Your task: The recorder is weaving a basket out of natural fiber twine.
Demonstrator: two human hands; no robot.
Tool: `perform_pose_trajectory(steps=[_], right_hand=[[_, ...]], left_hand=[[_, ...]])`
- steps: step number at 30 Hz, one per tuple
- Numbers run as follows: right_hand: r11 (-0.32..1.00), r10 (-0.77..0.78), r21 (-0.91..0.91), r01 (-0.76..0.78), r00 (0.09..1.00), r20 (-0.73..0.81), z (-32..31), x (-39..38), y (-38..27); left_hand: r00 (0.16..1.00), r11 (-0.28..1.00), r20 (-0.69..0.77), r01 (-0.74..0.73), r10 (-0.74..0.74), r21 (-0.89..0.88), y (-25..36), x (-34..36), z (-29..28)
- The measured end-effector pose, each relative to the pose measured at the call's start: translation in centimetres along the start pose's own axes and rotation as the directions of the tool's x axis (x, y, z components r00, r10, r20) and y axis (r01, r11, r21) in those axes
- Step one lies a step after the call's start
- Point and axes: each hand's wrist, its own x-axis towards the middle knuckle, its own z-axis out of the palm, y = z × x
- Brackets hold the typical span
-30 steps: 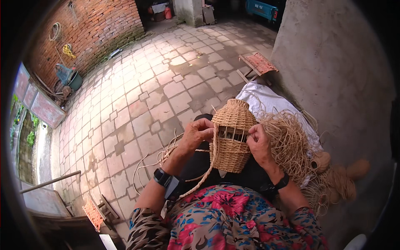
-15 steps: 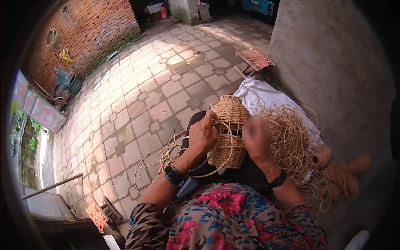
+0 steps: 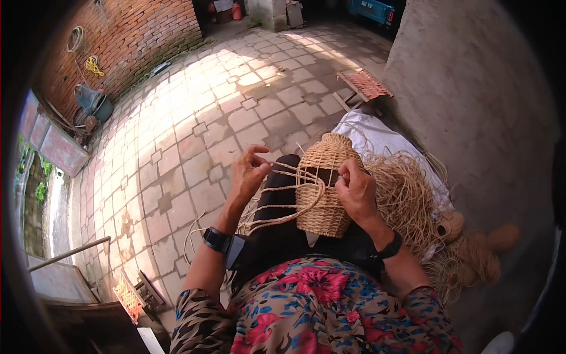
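A tan woven basket (image 3: 321, 209) lies across my lap, with a narrow round neck at its far end. An opening in its middle is crossed by thin upright strands. Off to the left of it, my left hand (image 3: 247, 174) pinches a twisted straw cord (image 3: 283, 167), which stretches back to the basket. Slack loops of the same cord hang between that hand and the opening. My right hand (image 3: 358, 190) grips the basket's right side with closed fingers at the edge of the opening. Its fingertips are partly hidden.
A large heap of loose cord (image 3: 398, 183) lies right of my lap on a white sack (image 3: 377, 133). Round cord balls (image 3: 451, 227) sit beyond it. A low stool (image 3: 365, 84) stands ahead by the grey wall (image 3: 471, 106). Another stool (image 3: 130, 298) is at lower left.
My left hand has moved left, away from the basket, drawing cord out with it. The cord loop now spreads into several strands. My right hand has stayed by the opening.
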Motion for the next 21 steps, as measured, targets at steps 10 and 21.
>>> perform_pose_trajectory(steps=[10,21], right_hand=[[0.981,0.069,0.184,-0.065,0.997,-0.02,-1.7,-1.4,0.3],[0.907,0.183,0.387,-0.168,0.983,0.0,-1.1,-1.0,3.1]], left_hand=[[0.864,0.867,0.472,0.363,-0.176,-0.342,2.1,-1.5,2.4],[0.968,0.874,0.109,-0.251,0.226,0.416,5.1,-2.1,6.8]])
